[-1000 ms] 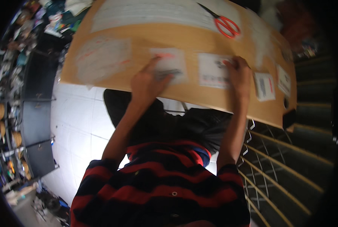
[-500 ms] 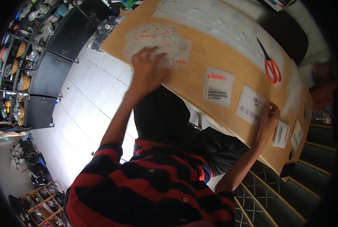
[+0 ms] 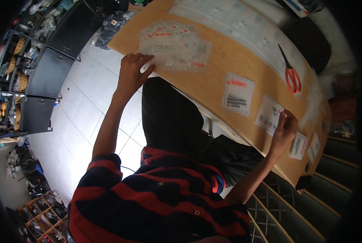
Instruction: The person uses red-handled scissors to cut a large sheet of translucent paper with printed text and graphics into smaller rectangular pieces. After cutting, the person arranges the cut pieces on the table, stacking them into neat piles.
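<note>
At the near left table edge, my left hand (image 3: 133,71) has its thumb and fingers bent around the whitish edge of a clear plastic bag, beside a spread pile of clear printed bags (image 3: 173,46). Over on the right, my right hand (image 3: 285,127) has its fingers drawn together by the right edge of a flat white printed bag (image 3: 267,114). What those fingers hold, if anything, is hidden. Between the hands lies another bag with red and black print (image 3: 237,94). A small stack of white printed cards (image 3: 298,146) sits just beyond my right hand.
Red-handled scissors (image 3: 293,79) rest on a long clear plastic sheet (image 3: 237,26) along the table's far side. Another printed piece (image 3: 313,149) lies near the right corner. Black cabinets (image 3: 47,77) and filled shelves stand at left. My knees are under the wooden table (image 3: 213,52).
My left hand has moved from above the bag pile down and left to the table edge. My right hand stays by the white printed bag, its fingers slightly shifted.
</note>
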